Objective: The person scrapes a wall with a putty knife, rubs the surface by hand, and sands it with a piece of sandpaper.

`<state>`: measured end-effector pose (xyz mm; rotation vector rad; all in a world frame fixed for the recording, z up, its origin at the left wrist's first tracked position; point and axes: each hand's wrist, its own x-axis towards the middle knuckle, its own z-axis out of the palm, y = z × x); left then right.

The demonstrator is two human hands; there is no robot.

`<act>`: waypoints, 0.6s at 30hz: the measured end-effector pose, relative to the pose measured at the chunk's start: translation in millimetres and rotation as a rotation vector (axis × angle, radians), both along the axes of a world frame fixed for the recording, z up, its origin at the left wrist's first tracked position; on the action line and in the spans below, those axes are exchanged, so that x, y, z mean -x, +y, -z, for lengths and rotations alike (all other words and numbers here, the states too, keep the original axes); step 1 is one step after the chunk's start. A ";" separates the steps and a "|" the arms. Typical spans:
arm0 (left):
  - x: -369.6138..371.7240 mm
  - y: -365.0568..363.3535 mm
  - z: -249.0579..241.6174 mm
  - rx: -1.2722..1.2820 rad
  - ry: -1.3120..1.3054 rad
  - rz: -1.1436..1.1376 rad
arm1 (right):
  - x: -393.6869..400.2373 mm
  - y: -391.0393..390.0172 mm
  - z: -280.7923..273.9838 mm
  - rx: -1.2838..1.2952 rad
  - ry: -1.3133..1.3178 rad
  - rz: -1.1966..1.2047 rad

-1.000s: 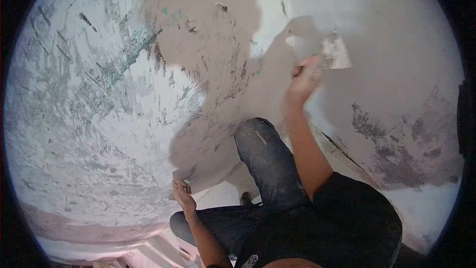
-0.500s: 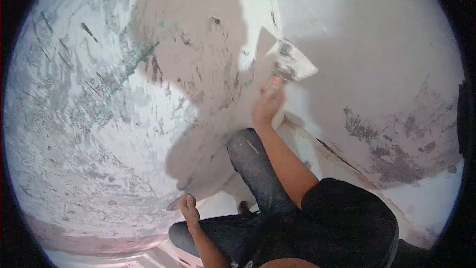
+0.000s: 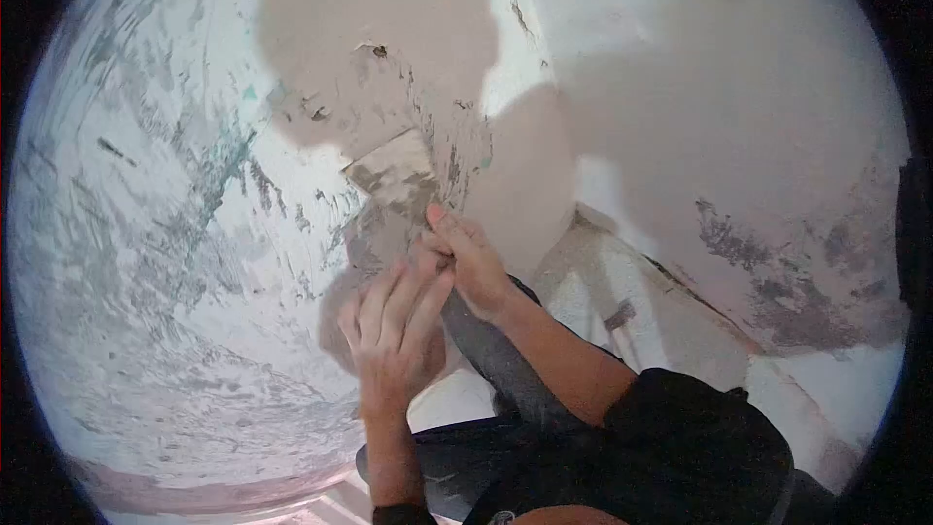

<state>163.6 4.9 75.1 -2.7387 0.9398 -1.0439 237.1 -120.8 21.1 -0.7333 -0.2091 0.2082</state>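
A wide putty knife with pale filler smeared on its blade is held up against the view of the patchy wall. My right hand is wrapped round its handle, the thumb lying up toward the blade. My left hand is just below and left of it, back of the hand toward me, fingers spread and pointing up. Its fingertips are close to my right hand; whether they touch it is hard to tell. Nothing shows in my left hand.
The wall on the left has grey streaks, green marks and a small hole. Another wall meets it at a cracked corner. A ledge with a dark crack runs low on the right. My bent knees are below.
My right hand has brought the putty knife down and left from near the corner. My left hand has risen from beside my knee to my right hand, its fingers now spread.
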 end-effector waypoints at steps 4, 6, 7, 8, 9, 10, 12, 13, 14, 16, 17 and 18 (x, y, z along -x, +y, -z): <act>-50.7 -31.7 -61.0 -0.212 0.112 -0.024 | -0.7 18.8 -20.2 -0.283 0.102 0.044; -70.7 -38.5 -72.6 -0.309 0.168 -0.064 | -9.4 20.0 -16.8 -0.314 0.068 0.048; -79.8 -40.9 -76.2 -0.319 0.175 -0.068 | -12.7 17.8 -12.9 -0.317 0.074 -0.012; -87.6 -42.5 -79.7 -0.359 0.173 -0.047 | -14.6 16.1 -8.3 -0.322 0.083 -0.073; -92.6 -43.5 -81.6 -0.400 0.172 -0.026 | -16.3 14.1 -9.3 -0.327 0.091 -0.135; -95.6 -45.4 -81.0 -0.408 0.180 -0.031 | -16.6 12.2 -11.6 -0.336 0.099 -0.140; -100.6 -49.8 -77.7 -0.483 0.156 -0.059 | -12.2 6.5 -22.8 -0.338 0.195 -0.092; -106.5 -49.0 -77.8 -0.493 0.166 -0.063 | -14.6 6.9 -29.1 -0.348 0.204 -0.097; -113.7 -48.1 -77.8 -0.493 0.131 -0.026 | -18.3 8.4 -35.2 -0.357 0.240 -0.068; -114.5 -43.7 -69.6 -0.497 0.113 0.002 | -16.6 13.4 -27.5 -0.368 0.292 -0.049; -111.6 -40.5 -61.3 -0.487 0.110 -0.007 | -13.6 15.9 -15.1 -0.282 0.285 -0.069; -111.1 -38.4 -58.5 -0.479 0.103 -0.016 | -14.6 15.1 -13.0 -0.198 0.271 -0.089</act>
